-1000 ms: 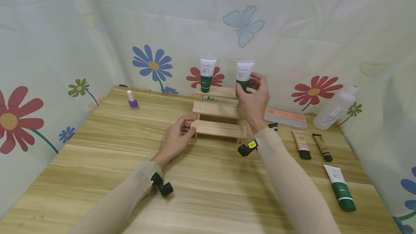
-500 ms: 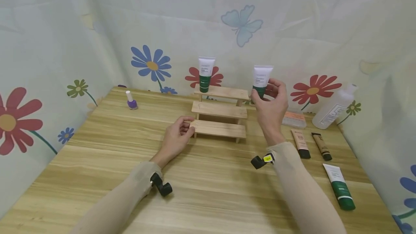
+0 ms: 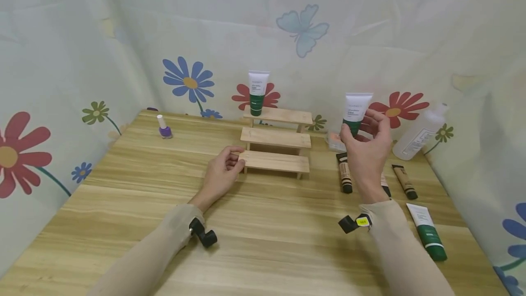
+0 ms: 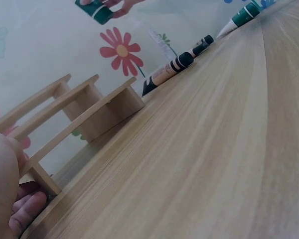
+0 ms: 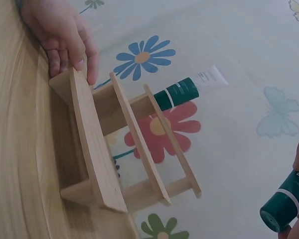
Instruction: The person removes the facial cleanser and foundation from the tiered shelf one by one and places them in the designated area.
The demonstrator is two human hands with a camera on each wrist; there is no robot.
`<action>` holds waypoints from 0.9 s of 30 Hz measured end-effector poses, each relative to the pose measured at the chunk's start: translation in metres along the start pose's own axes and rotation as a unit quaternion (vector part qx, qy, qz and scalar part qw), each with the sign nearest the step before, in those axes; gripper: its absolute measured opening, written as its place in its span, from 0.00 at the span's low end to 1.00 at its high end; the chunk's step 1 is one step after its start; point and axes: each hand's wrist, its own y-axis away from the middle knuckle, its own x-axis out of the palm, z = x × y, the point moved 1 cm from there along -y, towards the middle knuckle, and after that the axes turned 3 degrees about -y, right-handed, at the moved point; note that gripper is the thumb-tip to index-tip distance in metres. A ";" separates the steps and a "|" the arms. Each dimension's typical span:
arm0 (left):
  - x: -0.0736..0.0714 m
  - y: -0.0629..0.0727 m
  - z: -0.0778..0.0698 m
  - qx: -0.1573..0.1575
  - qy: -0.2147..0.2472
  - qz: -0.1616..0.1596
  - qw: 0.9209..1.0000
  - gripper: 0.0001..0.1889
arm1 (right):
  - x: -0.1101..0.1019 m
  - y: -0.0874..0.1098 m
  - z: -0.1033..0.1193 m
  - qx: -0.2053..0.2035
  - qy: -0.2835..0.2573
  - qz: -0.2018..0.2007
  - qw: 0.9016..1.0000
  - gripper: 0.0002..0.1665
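Observation:
My right hand holds a white and green squeeze tube upright in the air, right of a three-tier wooden stand. Thumb and fingers are around the tube's green lower part; in the right wrist view its green cap end shows at the edge. With the left hand I pinch the left end of the stand's lowest tier, thumb above and fingers curled beneath. A matching tube stands on the left of the top tier. The lower two tiers bear nothing.
Purple nail polish stands at the left. At the right are a banded tan tube, a brown tube, a larger green-white tube and a clear bottle. A flat box is partly hidden behind my right hand.
My right hand has lifted the tube off the right side of the top tier and carried it rightward, toward me. My left hand stays at the stand; the other tube has not moved.

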 end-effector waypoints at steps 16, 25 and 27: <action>0.002 -0.003 -0.002 -0.001 0.005 0.002 1.000 0.16 | -0.090 0.020 -0.003 0.014 0.098 -0.068 0.993 0.34; 0.001 -0.002 0.002 -0.008 -0.005 0.000 1.000 0.17 | -0.117 0.040 -0.008 0.044 0.147 -0.082 0.985 0.34; 0.001 -0.002 0.001 -0.010 -0.007 -0.001 1.000 0.17 | -0.122 0.044 -0.010 0.051 0.153 -0.084 0.983 0.34</action>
